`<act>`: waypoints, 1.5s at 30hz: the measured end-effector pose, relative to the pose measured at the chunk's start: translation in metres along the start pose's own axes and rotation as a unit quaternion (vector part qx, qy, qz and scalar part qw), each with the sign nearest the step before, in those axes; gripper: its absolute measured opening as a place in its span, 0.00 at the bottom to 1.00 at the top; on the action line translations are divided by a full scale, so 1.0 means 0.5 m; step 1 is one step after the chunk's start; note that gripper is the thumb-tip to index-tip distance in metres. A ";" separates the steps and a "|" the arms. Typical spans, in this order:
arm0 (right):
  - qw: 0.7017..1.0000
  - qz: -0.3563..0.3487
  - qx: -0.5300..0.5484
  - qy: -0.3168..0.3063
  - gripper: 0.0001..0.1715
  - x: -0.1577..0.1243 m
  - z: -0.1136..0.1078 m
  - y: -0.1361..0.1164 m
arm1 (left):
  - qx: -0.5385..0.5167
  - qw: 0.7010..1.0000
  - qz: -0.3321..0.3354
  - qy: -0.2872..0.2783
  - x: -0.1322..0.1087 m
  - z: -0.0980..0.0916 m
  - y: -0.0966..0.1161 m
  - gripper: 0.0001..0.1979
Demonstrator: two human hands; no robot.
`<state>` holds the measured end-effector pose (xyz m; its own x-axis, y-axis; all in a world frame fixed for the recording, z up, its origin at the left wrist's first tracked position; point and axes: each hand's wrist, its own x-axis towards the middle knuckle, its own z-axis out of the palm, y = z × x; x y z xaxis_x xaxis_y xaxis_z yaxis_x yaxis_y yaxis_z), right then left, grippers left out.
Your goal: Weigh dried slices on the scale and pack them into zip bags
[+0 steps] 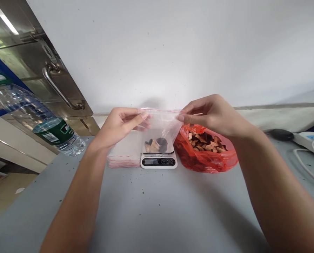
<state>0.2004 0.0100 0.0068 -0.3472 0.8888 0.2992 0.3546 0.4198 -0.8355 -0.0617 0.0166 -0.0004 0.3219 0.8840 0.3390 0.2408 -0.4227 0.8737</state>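
Tabletop (143, 203), grey and dark-specked, stretching wide on the near side, with its left edge slanting away below the water bottle (54, 130) and the white wall (159, 52) close behind. Tighter room sideways: stacked bags (124, 154) just left of the scale (159, 163), red plastic bag (212, 163) of dried slices (212, 144) just right. Above the scale, between the two grips, translucent zip bag (158, 130) hanging upright, with pieces (154, 146) at the bottom; contact with the platform hard to tell. Left hand (122, 123) pinching its upper left corner, right hand (211, 114) pinching the upper right.
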 end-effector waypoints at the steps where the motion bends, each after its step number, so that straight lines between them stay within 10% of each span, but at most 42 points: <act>1: 1.000 0.002 0.002 -0.002 0.18 0.000 -0.002 0.001 | 0.007 1.000 0.001 0.008 0.000 0.001 0.001 0.23; 45: 0.993 -0.072 -0.043 -0.086 0.16 -0.004 0.004 0.009 | 0.104 0.990 0.097 -0.011 -0.004 0.047 0.010 0.09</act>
<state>0.2010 0.0096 0.0013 -0.5404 0.7772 0.3224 0.3617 0.5605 -0.7450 -0.0394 0.0078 -0.0049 0.3997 0.7788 0.4835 0.3551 -0.6178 0.7016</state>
